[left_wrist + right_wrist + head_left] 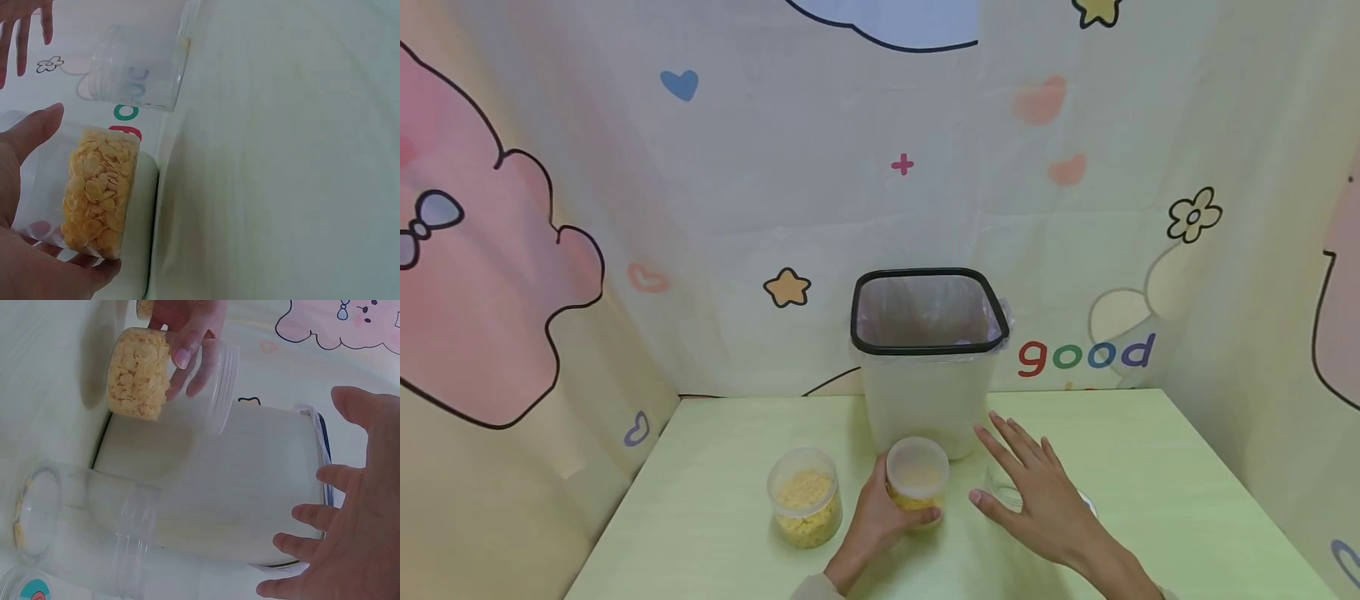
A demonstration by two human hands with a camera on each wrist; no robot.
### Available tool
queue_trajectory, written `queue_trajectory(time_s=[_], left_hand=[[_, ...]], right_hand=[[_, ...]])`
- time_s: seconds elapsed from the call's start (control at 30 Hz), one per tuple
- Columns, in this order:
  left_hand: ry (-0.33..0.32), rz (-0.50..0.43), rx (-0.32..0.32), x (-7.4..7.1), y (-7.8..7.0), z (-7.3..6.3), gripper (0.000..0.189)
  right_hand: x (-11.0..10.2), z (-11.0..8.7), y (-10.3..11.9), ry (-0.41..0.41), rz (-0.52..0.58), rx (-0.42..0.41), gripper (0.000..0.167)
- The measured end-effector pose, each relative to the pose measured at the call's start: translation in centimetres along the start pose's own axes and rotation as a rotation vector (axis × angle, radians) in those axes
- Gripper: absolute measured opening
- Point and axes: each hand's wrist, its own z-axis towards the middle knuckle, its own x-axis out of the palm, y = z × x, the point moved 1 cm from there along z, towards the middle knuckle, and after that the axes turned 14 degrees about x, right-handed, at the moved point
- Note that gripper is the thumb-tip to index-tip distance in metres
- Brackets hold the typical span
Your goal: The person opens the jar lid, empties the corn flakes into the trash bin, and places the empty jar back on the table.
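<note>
My left hand (878, 518) grips a clear plastic jar (917, 468) partly filled with yellow corn flakes (100, 187). That jar has no lid on and looks lifted slightly above the table, in front of the bin. Fingers spread, my right hand (1043, 510) hovers over a second clear jar (81, 519) and holds nothing. Only a few flakes show at the bottom of this second jar; in the head view the hand partly hides it. To the left of my left hand stands a third jar (805, 500), fuller of crushed yellow flakes.
A white waste bin (925, 400) with a black rim and a clear liner stands at the back of the pale green table (715, 467). Beside the second jar lies a round lid-like piece (34, 589) with a coloured label. A printed cloth (737, 183) hangs behind and at both sides.
</note>
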Motion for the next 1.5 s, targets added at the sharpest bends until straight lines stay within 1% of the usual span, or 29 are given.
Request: queue_trajectory(time_s=[0.23, 0.5, 0.8, 1.0, 1.17, 1.37, 1.5], left_hand=[[-0.008, 0.030, 0.035, -0.7, -1.3, 0.4, 0.102], [-0.026, 0.054, 0.049, -1.5, -3.1, 0.7, 0.101], [-0.057, 0.105, 0.128, -2.3, -4.8, 1.0, 0.102], [-0.054, 0.181, 0.176, -2.6, -5.8, 0.9, 0.100], [-0.066, 0.270, 0.226, -2.8, -6.6, 1.0, 0.098], [-0.109, 0.407, 0.331, -2.9, -7.4, 1.3, 0.096], [-0.142, 0.471, 0.399, -2.8, -7.6, 1.4, 0.092]], right_hand=[[-0.3, 0.4, 0.6, -0.012, -0.009, -0.019, 0.076], [-0.9, 1.1, 1.5, -0.018, -0.015, -0.048, 0.077], [-1.3, 2.0, 2.7, -0.040, -0.017, -0.098, 0.079], [-1.5, 2.5, 3.6, -0.043, 0.012, -0.136, 0.078], [-1.5, 2.8, 4.3, -0.052, 0.034, -0.164, 0.079], [-1.2, 3.2, 5.3, -0.034, 0.048, -0.173, 0.080], [-0.9, 3.4, 5.7, -0.030, 0.057, -0.181, 0.080]])
